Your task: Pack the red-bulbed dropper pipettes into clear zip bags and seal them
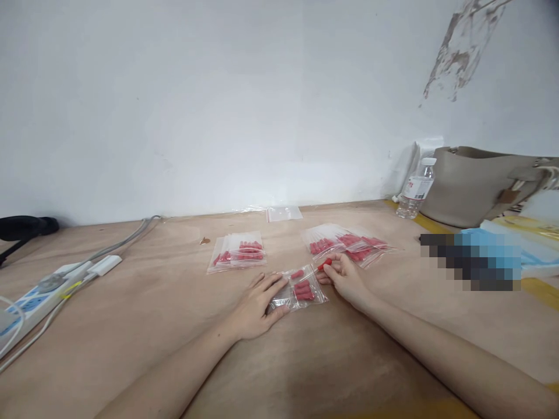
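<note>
- Two bare hands worked on one table [131, 343].
- Left hand [259, 305], one: palm down on the left part of one clear bag [320, 299], fingers slightly spread, thumb well apart from them.
- Right hand [345, 278], one: thumb and fingers pinched narrowly on one red piece [325, 264], just beyond the bag's upper right edge.
- Inside the clear bag: one separate red tube [297, 274] and, below it, a stack [303, 291] of at least three more.
- Filled bags: two overlapping groups, the left pile [212, 266] and the right pile [321, 234]; the exact number in each could not be told.
- By the wall: one flat bag [286, 214].
- Right side: one bottle [416, 189] upright beside one grey handbag [467, 189].
- Left side: one power strip [26, 314] with one white adapter [105, 265] near its far end.
</note>
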`<state>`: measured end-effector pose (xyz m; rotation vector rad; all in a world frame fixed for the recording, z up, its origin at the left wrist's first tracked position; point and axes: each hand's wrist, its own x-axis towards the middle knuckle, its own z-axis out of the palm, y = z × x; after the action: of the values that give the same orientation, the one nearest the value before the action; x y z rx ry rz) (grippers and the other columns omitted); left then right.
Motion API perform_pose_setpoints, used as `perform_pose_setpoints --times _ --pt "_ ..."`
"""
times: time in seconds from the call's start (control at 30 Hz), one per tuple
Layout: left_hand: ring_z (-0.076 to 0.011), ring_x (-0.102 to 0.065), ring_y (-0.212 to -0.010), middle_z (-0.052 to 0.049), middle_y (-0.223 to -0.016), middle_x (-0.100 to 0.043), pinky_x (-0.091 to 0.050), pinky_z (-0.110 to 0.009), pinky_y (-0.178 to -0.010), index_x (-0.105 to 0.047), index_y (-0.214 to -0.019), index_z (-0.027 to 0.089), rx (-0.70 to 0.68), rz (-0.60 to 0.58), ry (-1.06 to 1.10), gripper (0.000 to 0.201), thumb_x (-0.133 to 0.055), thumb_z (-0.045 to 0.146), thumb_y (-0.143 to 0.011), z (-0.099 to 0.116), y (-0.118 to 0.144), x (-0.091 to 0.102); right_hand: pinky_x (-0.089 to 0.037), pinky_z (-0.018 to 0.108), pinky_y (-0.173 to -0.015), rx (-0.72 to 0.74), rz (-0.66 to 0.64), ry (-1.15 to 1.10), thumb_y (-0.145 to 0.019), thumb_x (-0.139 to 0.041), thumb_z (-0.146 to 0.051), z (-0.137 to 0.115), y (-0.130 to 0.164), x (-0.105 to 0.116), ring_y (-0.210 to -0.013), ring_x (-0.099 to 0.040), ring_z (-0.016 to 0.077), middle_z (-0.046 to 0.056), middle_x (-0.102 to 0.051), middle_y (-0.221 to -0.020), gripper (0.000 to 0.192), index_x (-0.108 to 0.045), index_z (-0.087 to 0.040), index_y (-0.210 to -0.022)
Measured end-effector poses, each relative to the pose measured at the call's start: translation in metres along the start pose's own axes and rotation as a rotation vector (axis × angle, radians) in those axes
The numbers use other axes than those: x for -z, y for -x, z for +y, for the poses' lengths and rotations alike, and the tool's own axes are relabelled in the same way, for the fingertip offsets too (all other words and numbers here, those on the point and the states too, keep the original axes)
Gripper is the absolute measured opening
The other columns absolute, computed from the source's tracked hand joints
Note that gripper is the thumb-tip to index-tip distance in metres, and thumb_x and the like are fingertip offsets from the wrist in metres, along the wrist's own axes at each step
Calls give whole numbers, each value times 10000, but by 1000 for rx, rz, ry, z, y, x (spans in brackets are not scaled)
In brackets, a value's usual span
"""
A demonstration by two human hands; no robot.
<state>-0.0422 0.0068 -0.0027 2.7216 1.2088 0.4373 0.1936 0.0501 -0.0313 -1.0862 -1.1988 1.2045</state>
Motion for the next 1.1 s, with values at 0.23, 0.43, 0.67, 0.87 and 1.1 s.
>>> perform_pose_setpoints --times 0.23,0.43,0.67,0.87,1.1 --pt "-223 -291 -1257 -57 -1359 -352 -199 -455 -1053 -283 -1335 247 6 3 11 510 -413 402 -867 0 0 0 -476 277 -539 75 -135 399 -620 -622 -321 -5 -5 0 -560 -573 140 14 -625 -636 166 -580 -174 -686" --pt "-229 -292 -1256 -61 -1363 -344 -207 -454 -1050 -274 -1340 244 -1 3 8 525 -423 400 -861 0 -1 0 -500 307 -646 81 -224 268 -648 -601 -328 -5 -7 -7 -674 -620 168 36 -673 -745 200 -633 -168 -765" --pt "-234 -300 -1251 -63 -1353 -361 -206 -460 -1049 -276 -1339 240 -12 17 13 520 -428 380 -862 1 -1 0 -506 297 -657 42 -274 193 -684 -568 -357 -10 1 -12 -738 -621 168 35 -655 -776 231 -581 -177 -828" --pt "-233 -289 -1259 -60 -1362 -347 -199 -461 -1052 -274 -1340 244 -4 -3 15 533 -437 395 -856 0 -1 1 -301 194 -296 -31 -75 318 -750 -487 -416 -8 -4 -6 -341 -431 74 -30 -560 -591 294 -476 -194 -942" --pt "-214 -264 -1275 -41 -1377 -324 -221 -441 -1049 -277 -1335 260 -58 -19 60 522 -432 411 -860 3 -1 3 -346 189 -426 -2 -242 436 -628 -629 -387 -14 -6 -4 -473 -470 76 -37 -523 -534 258 -524 -153 -657"
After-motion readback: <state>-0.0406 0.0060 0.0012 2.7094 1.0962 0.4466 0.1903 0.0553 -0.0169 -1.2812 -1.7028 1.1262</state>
